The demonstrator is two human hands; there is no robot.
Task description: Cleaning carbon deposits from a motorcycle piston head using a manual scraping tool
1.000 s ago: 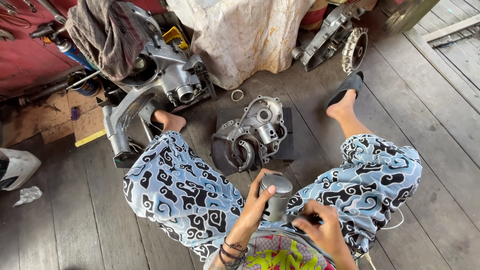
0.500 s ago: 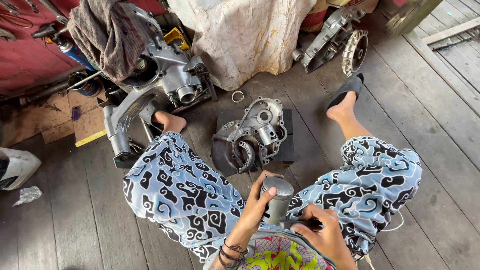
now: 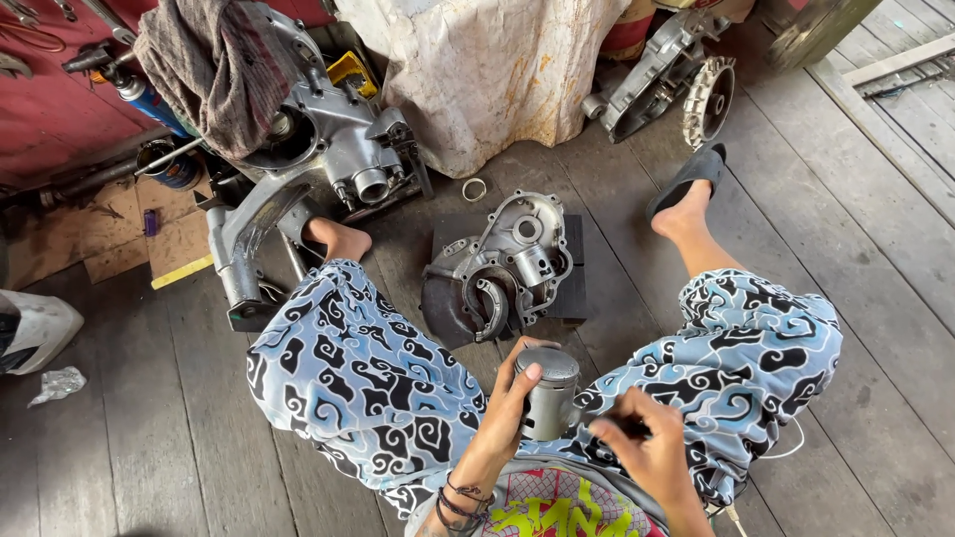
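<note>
Between my knees, my left hand point(image 3: 502, 413) grips a grey metal piston point(image 3: 548, 391), held upright with its crown up. My right hand point(image 3: 647, 452) hovers just right of the piston, fingers curled around a small dark object I cannot make out. In front of me a silver engine casing half point(image 3: 502, 264) lies on a dark mat point(image 3: 572, 283) on the wooden floor. I sit with both legs spread in blue patterned trousers point(image 3: 358, 368).
A larger engine block point(image 3: 333, 149) with a rag draped over it sits at the upper left by my bare foot. A metal ring point(image 3: 475, 189) lies on the planks. A white sack point(image 3: 487, 70), another casing with a finned wheel point(image 3: 686, 85) and spray cans point(image 3: 149, 99) stand behind.
My right hand has shifted a little beside the piston, its fingers closing toward it. My left hand keeps its hold on the piston in the same place.
</note>
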